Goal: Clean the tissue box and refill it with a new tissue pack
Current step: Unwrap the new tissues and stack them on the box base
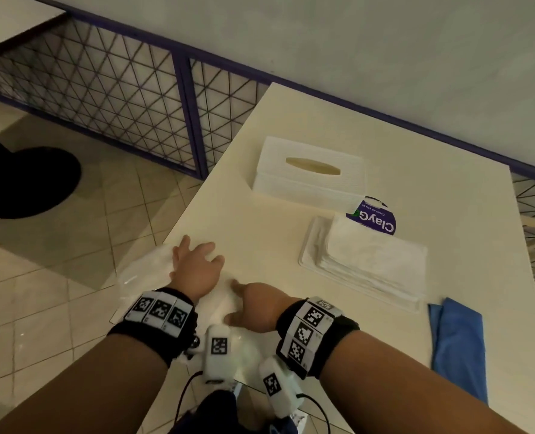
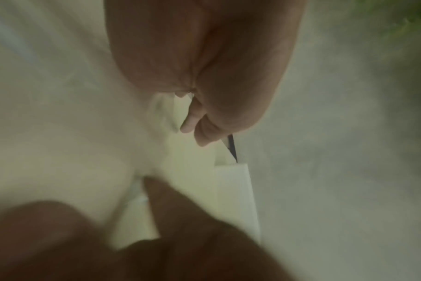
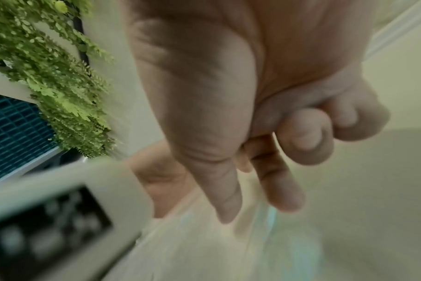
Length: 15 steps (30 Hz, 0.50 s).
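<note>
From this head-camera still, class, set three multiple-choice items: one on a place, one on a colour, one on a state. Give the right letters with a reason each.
1. Where does the folded cloth lie?
A. at the table's right edge
B. on the tissue box
C. on the floor

2. What colour is that cloth?
A. red
B. blue
C. black

3. How is the tissue box lid?
A. holding tissues
B. crushed flat
C. lying apart from its base, slot empty

Answers: A, it lies by the table edge on the right; B, it is plainly blue; C, the tissue stack sits on the base tray beside it.
</note>
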Motion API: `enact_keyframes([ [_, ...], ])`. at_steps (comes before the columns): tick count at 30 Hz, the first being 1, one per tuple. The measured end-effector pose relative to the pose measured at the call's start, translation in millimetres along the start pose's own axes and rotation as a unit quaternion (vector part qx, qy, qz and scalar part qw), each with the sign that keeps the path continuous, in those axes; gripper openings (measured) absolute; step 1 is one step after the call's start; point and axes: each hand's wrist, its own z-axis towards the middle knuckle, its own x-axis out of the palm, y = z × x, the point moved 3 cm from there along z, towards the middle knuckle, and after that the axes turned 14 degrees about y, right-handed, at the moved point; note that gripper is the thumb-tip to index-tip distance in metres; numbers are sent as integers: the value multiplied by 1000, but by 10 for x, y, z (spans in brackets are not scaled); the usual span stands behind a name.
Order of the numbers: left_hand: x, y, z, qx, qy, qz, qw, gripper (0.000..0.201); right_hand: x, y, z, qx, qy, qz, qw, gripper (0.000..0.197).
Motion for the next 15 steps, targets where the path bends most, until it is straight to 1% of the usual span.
enact_keyframes([
  [3, -20, -183, 31, 19, 6, -105, 994, 43, -30, -135, 35, 30, -47, 35, 998, 79],
  [7, -14, -207, 74, 38, 42, -181, 982, 41, -101, -319, 53, 60, -101, 65, 991, 101],
  [8, -9, -188, 67, 45, 46, -186, 980, 39, -120, -373, 52, 65, -112, 75, 989, 103],
  [9, -3, -170, 50, 54, 47, -179, 981, 38, -137, -427, 46, 66, -126, 92, 985, 99],
  [11, 13, -135, 6, 68, 38, -131, 988, 37, -164, -518, 28, 63, -162, 135, 976, 79],
  [12, 24, -122, -21, 74, 41, -89, 993, 38, -173, -550, 21, 62, -174, 149, 971, 70],
  [13, 39, -109, -49, 75, 54, -34, 995, 41, -175, -571, 17, 61, -179, 154, 970, 64],
  [14, 60, -83, -72, 71, 77, 30, 994, 50, -175, -582, 17, 60, -178, 151, 970, 61],
  [15, 88, -45, -89, 64, 106, 97, 988, 62, -178, -587, 19, 57, -176, 144, 972, 60],
])
